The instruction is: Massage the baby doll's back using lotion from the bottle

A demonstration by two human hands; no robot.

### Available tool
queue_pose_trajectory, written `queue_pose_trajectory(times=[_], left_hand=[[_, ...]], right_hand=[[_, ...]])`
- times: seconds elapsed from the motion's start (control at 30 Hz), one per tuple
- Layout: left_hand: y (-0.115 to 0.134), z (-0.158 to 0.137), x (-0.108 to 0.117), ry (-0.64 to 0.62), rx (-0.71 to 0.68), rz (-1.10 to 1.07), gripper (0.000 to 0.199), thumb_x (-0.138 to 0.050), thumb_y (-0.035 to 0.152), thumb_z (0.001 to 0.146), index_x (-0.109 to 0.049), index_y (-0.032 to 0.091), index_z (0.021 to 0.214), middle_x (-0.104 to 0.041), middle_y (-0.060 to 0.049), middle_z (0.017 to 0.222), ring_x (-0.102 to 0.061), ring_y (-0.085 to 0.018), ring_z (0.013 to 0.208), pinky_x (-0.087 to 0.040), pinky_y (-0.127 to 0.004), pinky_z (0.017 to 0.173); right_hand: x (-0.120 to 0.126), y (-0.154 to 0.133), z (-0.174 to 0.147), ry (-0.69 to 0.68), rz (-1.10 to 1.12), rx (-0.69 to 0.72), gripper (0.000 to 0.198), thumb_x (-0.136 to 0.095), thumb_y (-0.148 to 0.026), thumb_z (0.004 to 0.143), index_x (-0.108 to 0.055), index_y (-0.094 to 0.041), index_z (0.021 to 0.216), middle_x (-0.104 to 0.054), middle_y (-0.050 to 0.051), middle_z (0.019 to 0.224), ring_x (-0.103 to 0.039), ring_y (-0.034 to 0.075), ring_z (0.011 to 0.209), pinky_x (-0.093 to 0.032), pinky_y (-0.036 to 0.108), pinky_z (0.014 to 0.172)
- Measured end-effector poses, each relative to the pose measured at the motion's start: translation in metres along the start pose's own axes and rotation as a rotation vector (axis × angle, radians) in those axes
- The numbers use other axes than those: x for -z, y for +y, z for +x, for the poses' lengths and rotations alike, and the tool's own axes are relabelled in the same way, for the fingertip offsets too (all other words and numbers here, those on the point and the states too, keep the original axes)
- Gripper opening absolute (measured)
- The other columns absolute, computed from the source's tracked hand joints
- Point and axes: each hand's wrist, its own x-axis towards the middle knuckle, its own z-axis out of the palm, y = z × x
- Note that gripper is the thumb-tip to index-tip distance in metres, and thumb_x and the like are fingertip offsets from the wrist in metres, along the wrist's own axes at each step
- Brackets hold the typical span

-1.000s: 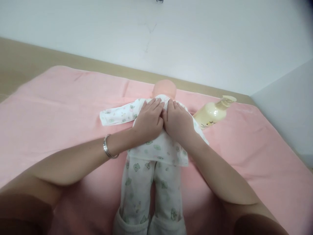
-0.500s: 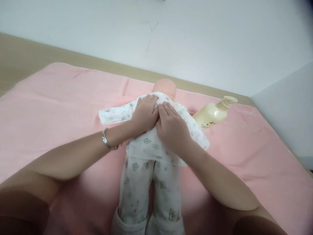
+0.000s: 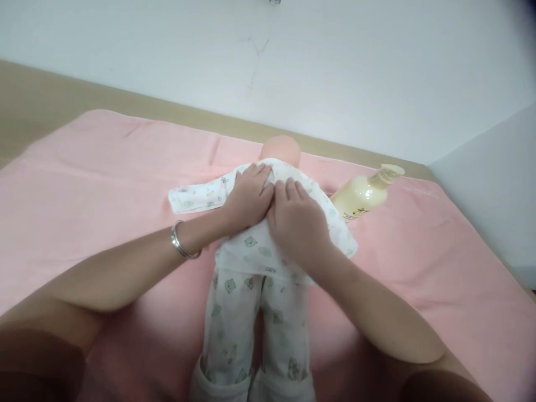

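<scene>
A baby doll (image 3: pixel 281 148) in a white printed top (image 3: pixel 251 245) and matching trousers (image 3: pixel 234 324) lies on a pink cloth, its smooth head toward the wall. Flat across the upper left of the doll's back rests my left hand (image 3: pixel 249 198), fingers stretched out over the top. Beside it, my right hand (image 3: pixel 298 223) lies on the right of the back, fingers extended and the thumbs close together at the middle. Neither hand grips anything. The doll's left-side sleeve (image 3: pixel 199 196) stretches out sideways; the other sleeve (image 3: pixel 345 237) slants down past my right hand.
A pale yellow pump bottle (image 3: pixel 362 195) lies tilted on the pink cloth (image 3: pixel 109 167), close to the doll's right-side sleeve. Behind the cloth runs a strip of wooden surface (image 3: pixel 54 106), then a white wall (image 3: pixel 335 72).
My right hand has shifted slightly, its fingers now pointing straighter toward the doll's head and a little lower. My left hand stays nearly where it was. The bottle is unmoved.
</scene>
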Motion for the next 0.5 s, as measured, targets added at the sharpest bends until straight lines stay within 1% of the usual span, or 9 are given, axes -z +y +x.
queue_pose_trajectory(times=[0.07, 0.13, 0.2, 0.27, 0.3, 0.37, 0.43, 0.5], left_hand=[[-0.006, 0.004, -0.003, 0.034, 0.012, -0.036, 0.059, -0.024, 0.026, 0.094, -0.046, 0.006, 0.145, -0.042, -0.014, 0.156, -0.036, -0.027, 0.148, -0.024, -0.055, 0.127], [-0.009, 0.004, -0.006, 0.071, 0.010, -0.060, 0.059, -0.024, 0.026, 0.093, -0.049, 0.006, 0.143, -0.045, -0.013, 0.154, -0.038, -0.024, 0.146, -0.026, -0.050, 0.128], [-0.010, 0.003, -0.008, 0.095, -0.005, -0.057, 0.058, -0.023, 0.025, 0.093, -0.051, 0.006, 0.140, -0.047, -0.013, 0.153, -0.040, -0.023, 0.145, -0.027, -0.046, 0.127], [-0.009, 0.002, -0.009, 0.112, -0.029, -0.048, 0.057, -0.023, 0.026, 0.093, -0.053, 0.007, 0.138, -0.050, -0.012, 0.150, -0.042, -0.023, 0.143, -0.028, -0.044, 0.126], [-0.009, 0.002, -0.009, 0.122, -0.038, -0.050, 0.056, -0.024, 0.026, 0.093, -0.054, 0.008, 0.136, -0.052, -0.012, 0.149, -0.043, -0.023, 0.141, -0.029, -0.044, 0.126], [-0.010, 0.001, -0.009, 0.145, -0.044, -0.063, 0.053, -0.027, 0.027, 0.092, -0.056, 0.009, 0.133, -0.054, -0.011, 0.146, -0.045, -0.023, 0.139, -0.031, -0.045, 0.124], [-0.010, 0.002, -0.010, 0.163, -0.046, -0.082, 0.051, -0.028, 0.026, 0.092, -0.057, 0.010, 0.131, -0.055, -0.012, 0.144, -0.047, -0.024, 0.137, -0.033, -0.046, 0.122], [-0.011, 0.002, -0.010, 0.172, -0.074, -0.105, 0.048, -0.028, 0.025, 0.092, -0.060, 0.012, 0.126, -0.059, -0.012, 0.139, -0.050, -0.024, 0.132, -0.035, -0.046, 0.119]], right_hand=[[0.005, -0.013, -0.012, -0.004, -0.049, 0.078, 0.051, -0.034, -0.017, 0.098, -0.051, 0.008, 0.139, -0.052, 0.028, 0.141, -0.048, 0.040, 0.136, -0.044, 0.052, 0.113], [0.006, -0.015, -0.012, -0.017, -0.025, 0.100, 0.050, -0.034, -0.014, 0.096, -0.053, 0.007, 0.138, -0.053, 0.025, 0.142, -0.046, 0.038, 0.138, -0.042, 0.051, 0.116], [0.003, -0.007, -0.002, -0.052, 0.057, 0.064, 0.051, -0.033, -0.016, 0.098, -0.054, 0.001, 0.140, -0.051, 0.019, 0.146, -0.044, 0.036, 0.141, -0.039, 0.050, 0.119], [-0.003, 0.007, 0.013, -0.091, 0.140, 0.001, 0.053, -0.032, -0.021, 0.099, -0.049, -0.003, 0.146, -0.044, 0.014, 0.153, -0.038, 0.036, 0.145, -0.036, 0.052, 0.121], [-0.006, 0.014, 0.020, -0.104, 0.170, -0.030, 0.055, -0.032, -0.024, 0.100, -0.045, -0.003, 0.148, -0.040, 0.014, 0.156, -0.035, 0.036, 0.146, -0.034, 0.054, 0.122], [-0.009, 0.025, 0.030, -0.116, 0.209, -0.070, 0.059, -0.033, -0.027, 0.100, -0.039, 0.000, 0.151, -0.035, 0.017, 0.158, -0.033, 0.036, 0.148, -0.031, 0.056, 0.122], [-0.008, 0.028, 0.031, -0.102, 0.225, -0.078, 0.060, -0.034, -0.029, 0.099, -0.039, 0.001, 0.150, -0.033, 0.021, 0.158, -0.032, 0.036, 0.148, -0.032, 0.057, 0.122], [-0.004, 0.024, 0.026, -0.059, 0.223, -0.045, 0.058, -0.036, -0.028, 0.098, -0.042, -0.002, 0.149, -0.032, 0.020, 0.159, -0.031, 0.036, 0.149, -0.031, 0.058, 0.121]])
